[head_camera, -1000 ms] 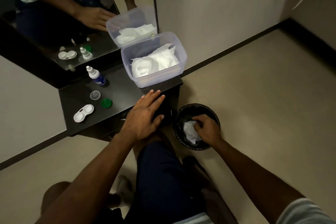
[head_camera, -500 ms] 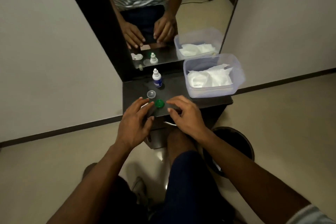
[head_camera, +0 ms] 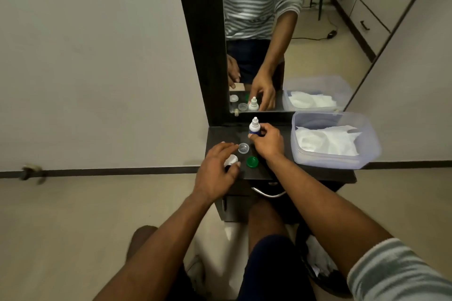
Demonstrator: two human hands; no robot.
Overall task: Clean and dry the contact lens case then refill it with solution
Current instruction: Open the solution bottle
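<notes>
My right hand [head_camera: 267, 144] reaches forward, fingers curled round the solution bottle [head_camera: 254, 127]. My left hand [head_camera: 215, 168] lies palm down, fingers touching the lens case [head_camera: 231, 160].

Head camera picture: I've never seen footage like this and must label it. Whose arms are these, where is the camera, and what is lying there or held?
The camera sits on a person's head, looking down at their own arms. Ahead is a small dark table against a mirror. The right hand has its fingers around a small solution bottle. The left hand rests over the white lens case. Between them lie a clear cap and a green cap. A plastic tub holds tissues.
</notes>
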